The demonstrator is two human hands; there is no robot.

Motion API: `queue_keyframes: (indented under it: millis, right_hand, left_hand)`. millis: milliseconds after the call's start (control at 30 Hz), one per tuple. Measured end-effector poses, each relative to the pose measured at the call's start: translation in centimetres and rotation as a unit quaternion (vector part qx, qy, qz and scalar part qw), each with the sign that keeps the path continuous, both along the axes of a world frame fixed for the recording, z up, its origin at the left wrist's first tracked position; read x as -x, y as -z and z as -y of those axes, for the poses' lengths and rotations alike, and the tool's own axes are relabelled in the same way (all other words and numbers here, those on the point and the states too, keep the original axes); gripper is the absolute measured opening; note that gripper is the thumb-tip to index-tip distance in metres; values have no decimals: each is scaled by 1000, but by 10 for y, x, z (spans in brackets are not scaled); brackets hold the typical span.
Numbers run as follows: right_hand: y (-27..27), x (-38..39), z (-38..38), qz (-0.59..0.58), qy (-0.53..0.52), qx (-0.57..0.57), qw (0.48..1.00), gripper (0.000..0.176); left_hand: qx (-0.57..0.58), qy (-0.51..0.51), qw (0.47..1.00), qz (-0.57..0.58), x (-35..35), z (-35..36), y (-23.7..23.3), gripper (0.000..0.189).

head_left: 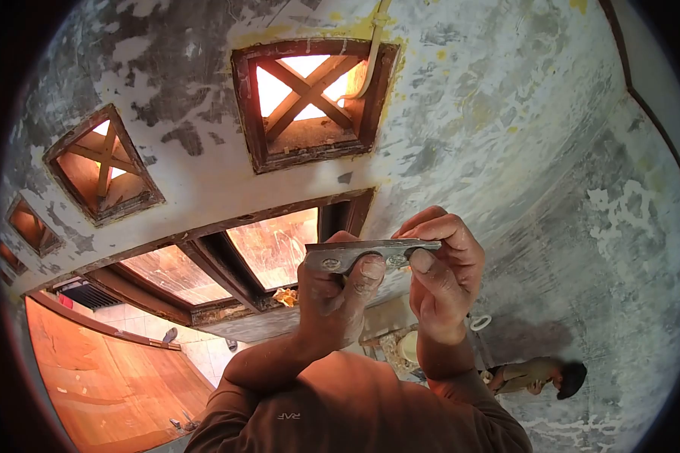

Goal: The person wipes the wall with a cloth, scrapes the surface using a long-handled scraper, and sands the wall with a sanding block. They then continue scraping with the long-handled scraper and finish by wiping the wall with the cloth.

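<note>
A narrow grey metal piece with two round screw-like heads (363,254) is held up level in front of the chest. My left hand (340,291) grips its left part, the thumb pressed on the face between the two round heads. At the other end, my right hand (443,275) pinches the piece, its thumb beside the right-hand round head and its fingers bent over the top edge. Pale dust or dried material marks both hands.
Windows with crossed bars (310,98) pierce the patchy grey wall (468,151). An orange-brown wooden door panel (106,370) stands at lower left. Another person (533,375) is at lower right, near a pale round container (408,346). A pipe (374,57) runs by the upper window.
</note>
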State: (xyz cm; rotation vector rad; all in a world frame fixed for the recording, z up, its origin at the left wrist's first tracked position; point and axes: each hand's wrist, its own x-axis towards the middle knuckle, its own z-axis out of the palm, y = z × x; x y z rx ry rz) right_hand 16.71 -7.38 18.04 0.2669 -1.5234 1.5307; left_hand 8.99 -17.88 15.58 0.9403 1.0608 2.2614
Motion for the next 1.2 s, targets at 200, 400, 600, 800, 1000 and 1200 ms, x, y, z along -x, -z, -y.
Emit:
queue_keyframes:
  millis: [200, 400, 600, 800, 1000, 1200]
  right_hand:
    - [2, 1, 11, 9, 53, 24, 998, 18]
    - [8, 1, 12, 0, 34, 21, 999, 16]
    - [15, 3, 14, 6, 64, 12, 998, 14]
    - [16, 2, 18, 26, 108, 26, 993, 14]
    - [17, 3, 7, 65, 110, -55, 990, 11]
    - [34, 11, -4, 38, 180, -134, 974, 9]
  left_hand:
    - [-20, 19, 1000, -7, 2, 2, 9, 18]
    - [-37, -7, 998, -42, 3, -2, 21, 19]
    - [-52, -19, 997, -49, 2, -6, 31, 17]
    - [-58, -54, 989, -123, 3, -8, 38, 14]
    - [10, -34, 994, -101, 6, -3, 29, 12]
    - [51, -16, 991, -120, 13, -5, 39, 10]
